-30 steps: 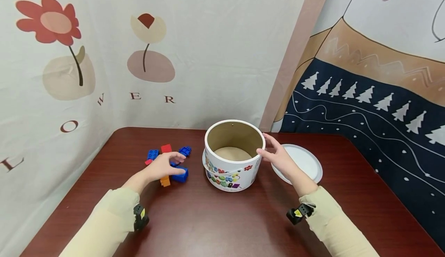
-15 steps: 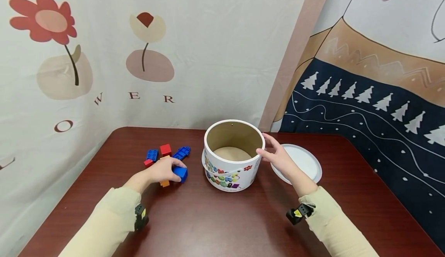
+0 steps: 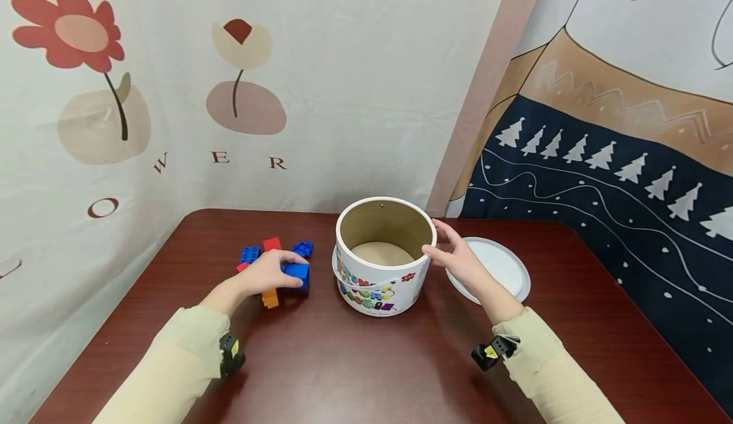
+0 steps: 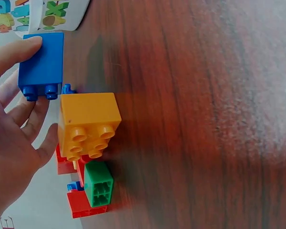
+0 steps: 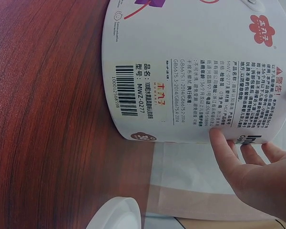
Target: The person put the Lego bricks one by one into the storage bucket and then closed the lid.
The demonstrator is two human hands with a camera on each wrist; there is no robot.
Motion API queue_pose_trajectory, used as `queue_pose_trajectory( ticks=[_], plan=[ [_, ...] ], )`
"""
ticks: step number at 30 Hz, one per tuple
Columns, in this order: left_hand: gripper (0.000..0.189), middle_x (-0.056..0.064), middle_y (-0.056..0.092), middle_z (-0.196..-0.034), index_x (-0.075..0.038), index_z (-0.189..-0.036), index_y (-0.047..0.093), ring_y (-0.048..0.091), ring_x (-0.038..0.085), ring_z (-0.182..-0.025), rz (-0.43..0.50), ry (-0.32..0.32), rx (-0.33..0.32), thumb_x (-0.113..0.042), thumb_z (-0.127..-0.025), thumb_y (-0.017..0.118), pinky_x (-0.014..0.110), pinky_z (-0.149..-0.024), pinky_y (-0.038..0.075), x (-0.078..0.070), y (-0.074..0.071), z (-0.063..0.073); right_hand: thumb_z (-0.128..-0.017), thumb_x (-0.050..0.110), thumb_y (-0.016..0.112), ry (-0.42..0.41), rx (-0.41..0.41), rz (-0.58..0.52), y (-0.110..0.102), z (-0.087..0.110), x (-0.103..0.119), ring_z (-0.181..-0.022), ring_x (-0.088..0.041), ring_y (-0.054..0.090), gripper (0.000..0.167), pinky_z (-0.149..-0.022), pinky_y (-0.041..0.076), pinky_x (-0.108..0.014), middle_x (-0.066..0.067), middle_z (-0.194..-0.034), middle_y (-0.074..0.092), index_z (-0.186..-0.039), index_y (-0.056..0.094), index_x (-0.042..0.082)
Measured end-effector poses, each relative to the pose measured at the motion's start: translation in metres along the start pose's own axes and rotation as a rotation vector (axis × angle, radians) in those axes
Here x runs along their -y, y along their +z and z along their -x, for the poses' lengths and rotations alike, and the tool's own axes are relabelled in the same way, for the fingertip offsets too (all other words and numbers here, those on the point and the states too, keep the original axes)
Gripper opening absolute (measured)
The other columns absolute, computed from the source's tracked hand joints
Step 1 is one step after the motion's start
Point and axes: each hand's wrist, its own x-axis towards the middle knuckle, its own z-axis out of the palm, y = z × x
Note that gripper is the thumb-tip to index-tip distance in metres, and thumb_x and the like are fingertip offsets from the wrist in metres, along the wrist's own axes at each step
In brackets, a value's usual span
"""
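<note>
My left hand (image 3: 269, 272) pinches a blue building block (image 4: 44, 62) between thumb and fingers, its studs pointing down in the left wrist view. Below it in that view are an orange block (image 4: 90, 112), a green block (image 4: 99, 183) and red blocks (image 4: 88, 204). More blue pieces (image 3: 250, 254) lie behind the hand. To the right stands a white printed bucket (image 3: 380, 293), upright and uncovered, its inside floor bare. My right hand (image 3: 460, 260) holds the bucket's right side, thumb at the rim and fingers against the outer wall.
A round white lid (image 3: 506, 268) lies on the dark red-brown table (image 3: 366, 367), right of the bucket and partly behind my right forearm. The table's back edge meets a printed cloth (image 3: 355, 93). A dark patterned cloth (image 3: 601, 220) hangs at the right.
My left hand came down onto the blue block, closed on it and now has it slightly higher. The right hand and the bucket have stayed in place.
</note>
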Motion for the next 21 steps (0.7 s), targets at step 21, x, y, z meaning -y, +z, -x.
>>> queue_pose_trajectory(
  ticks=[21],
  plan=[
    [0.043, 0.021, 0.057, -0.122, -0.006, -0.121, 0.059, 0.053, 0.032, -0.103, 0.004, 0.031, -0.049, -0.026, -0.083, 0.068, 0.042, -0.081, 0.051, -0.02, -0.024, -0.005, -0.092, 0.019, 0.058, 0.007, -0.001, -0.015, 0.001, 0.0, 0.0, -0.126, -0.04, 0.042, 0.067, -0.098, 0.043, -0.052, -0.021, -0.145, 0.032, -0.148, 0.022, 0.011]
  ],
)
